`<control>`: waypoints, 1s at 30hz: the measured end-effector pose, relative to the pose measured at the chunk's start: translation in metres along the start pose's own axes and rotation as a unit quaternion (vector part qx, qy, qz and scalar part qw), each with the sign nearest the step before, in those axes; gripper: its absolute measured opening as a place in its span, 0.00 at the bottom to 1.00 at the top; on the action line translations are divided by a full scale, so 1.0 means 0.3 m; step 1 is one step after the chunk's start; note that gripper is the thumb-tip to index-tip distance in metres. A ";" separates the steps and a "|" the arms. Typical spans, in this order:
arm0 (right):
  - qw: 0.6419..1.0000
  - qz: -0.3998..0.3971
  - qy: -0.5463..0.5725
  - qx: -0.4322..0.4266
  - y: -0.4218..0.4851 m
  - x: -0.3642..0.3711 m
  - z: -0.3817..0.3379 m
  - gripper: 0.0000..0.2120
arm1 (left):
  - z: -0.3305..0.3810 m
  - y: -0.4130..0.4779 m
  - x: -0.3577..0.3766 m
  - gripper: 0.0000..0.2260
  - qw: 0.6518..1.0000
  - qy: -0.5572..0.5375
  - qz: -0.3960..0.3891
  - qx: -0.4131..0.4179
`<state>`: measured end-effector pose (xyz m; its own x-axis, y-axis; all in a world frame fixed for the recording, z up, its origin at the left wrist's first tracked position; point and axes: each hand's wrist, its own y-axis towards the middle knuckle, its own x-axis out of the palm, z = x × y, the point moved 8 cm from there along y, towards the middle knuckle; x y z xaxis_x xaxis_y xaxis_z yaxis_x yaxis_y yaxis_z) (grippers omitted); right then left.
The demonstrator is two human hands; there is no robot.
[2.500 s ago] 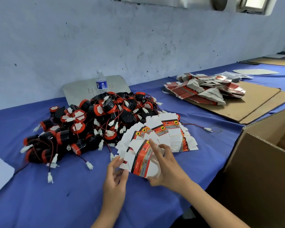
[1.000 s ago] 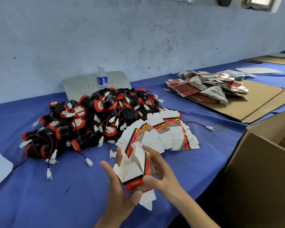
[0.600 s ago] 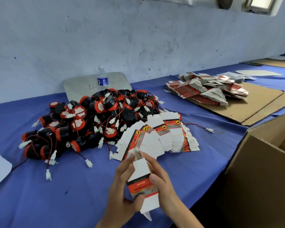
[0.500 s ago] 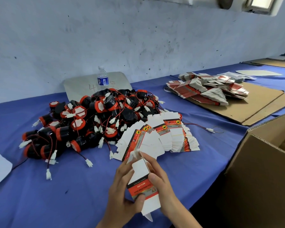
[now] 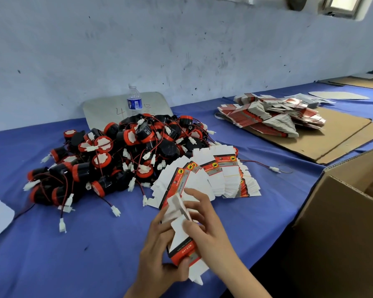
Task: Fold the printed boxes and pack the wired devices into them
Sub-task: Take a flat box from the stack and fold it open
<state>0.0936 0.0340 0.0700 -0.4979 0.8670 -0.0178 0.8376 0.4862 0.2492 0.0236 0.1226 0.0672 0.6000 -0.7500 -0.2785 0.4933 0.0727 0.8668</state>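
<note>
Both my hands hold one small printed box (image 5: 182, 239), white with a red and grey band, above the blue table near its front edge. My left hand (image 5: 157, 252) grips its left side and lower end. My right hand (image 5: 205, 224) grips the right side, fingers curled over the white top flaps. A fanned stack of flat printed boxes (image 5: 211, 175) lies just beyond my hands. Behind it sits a big heap of black and red wired devices (image 5: 121, 153) with white plugs on red and black leads.
An open brown carton (image 5: 342, 222) stands at the right, by the table's front edge. A second pile of flat boxes (image 5: 269, 117) lies on cardboard sheets at the back right. A water bottle (image 5: 134, 100) stands by the wall. A loose lead (image 5: 267, 167) lies on the blue cloth (image 5: 52, 244).
I took one flat box off the fanned stack, brought it towards me and opened it into a tube. My right fingers now curl over its top flaps.
</note>
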 end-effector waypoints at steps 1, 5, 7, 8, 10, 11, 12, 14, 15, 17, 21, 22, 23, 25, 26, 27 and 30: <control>1.000 0.013 -0.008 -0.014 -0.003 0.001 -0.010 0.22 | 0.001 -0.007 0.004 0.19 1.000 -0.003 -0.001 0.008; 0.998 0.041 -0.026 -0.042 -0.005 -0.010 -0.033 0.20 | -0.037 -0.022 -0.011 0.26 0.997 -0.049 0.037 -0.052; 0.998 0.031 -0.033 -0.037 -0.001 -0.019 -0.026 0.24 | -0.022 -0.019 -0.009 0.26 0.999 -0.022 0.027 -0.014; 0.998 0.029 -0.046 -0.039 -0.001 -0.025 -0.027 0.26 | -0.005 -0.017 -0.002 0.24 1.000 0.006 0.014 0.025; 0.996 0.030 -0.068 -0.048 0.002 -0.035 -0.035 0.26 | 0.010 -0.013 0.006 0.23 0.997 0.034 -0.001 0.065; 0.995 0.031 -0.076 -0.051 0.002 -0.039 -0.038 0.23 | 0.008 -0.012 0.009 0.25 0.998 0.034 -0.003 0.060; 0.994 0.032 -0.085 -0.056 0.004 -0.043 -0.041 0.20 | 0.007 -0.011 0.012 0.27 0.998 0.029 -0.005 0.050; 0.992 0.033 -0.104 -0.064 0.005 -0.048 -0.048 0.13 | 0.006 -0.017 0.024 0.31 0.999 0.029 -0.018 0.041; 0.992 0.032 -0.107 -0.064 0.006 -0.049 -0.046 0.11 | 0.007 -0.021 0.029 0.31 0.998 0.038 -0.025 0.047; 0.992 0.034 -0.105 -0.055 0.009 -0.051 -0.040 0.09 | 0.005 -0.026 0.040 0.29 0.996 0.052 -0.045 0.057; 0.993 0.034 -0.104 -0.045 0.008 -0.045 -0.019 0.10 | -0.015 -0.035 0.044 0.16 0.996 0.054 -0.057 0.042; 0.995 0.031 -0.093 -0.032 0.006 -0.042 -0.009 0.12 | -0.017 -0.037 0.046 0.16 0.996 0.058 -0.059 0.043; 0.997 0.030 -0.069 -0.006 0.003 -0.040 0.006 0.14 | -0.017 -0.037 0.046 0.15 0.996 0.060 -0.059 0.042; 0.997 0.024 0.001 0.069 -0.007 -0.035 0.047 0.17 | -0.017 -0.037 0.045 0.15 0.995 0.064 -0.058 0.042; 0.995 0.013 0.037 0.097 -0.013 -0.028 0.060 0.16 | -0.016 -0.037 0.043 0.15 0.996 0.061 -0.056 0.043; 0.991 0.000 0.064 0.117 -0.018 -0.021 0.069 0.13 | -0.013 -0.034 0.039 0.15 0.996 0.056 -0.050 0.045; 0.984 -0.040 0.079 0.153 -0.031 -0.007 0.067 0.15 | -0.002 -0.025 0.012 0.20 0.999 0.032 0.009 0.036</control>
<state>0.0915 0.0299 0.0482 -0.5740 0.8081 0.1321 0.8103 0.5838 -0.0501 0.0224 0.1199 0.0594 0.6492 -0.7047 -0.2862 0.4361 0.0365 0.8992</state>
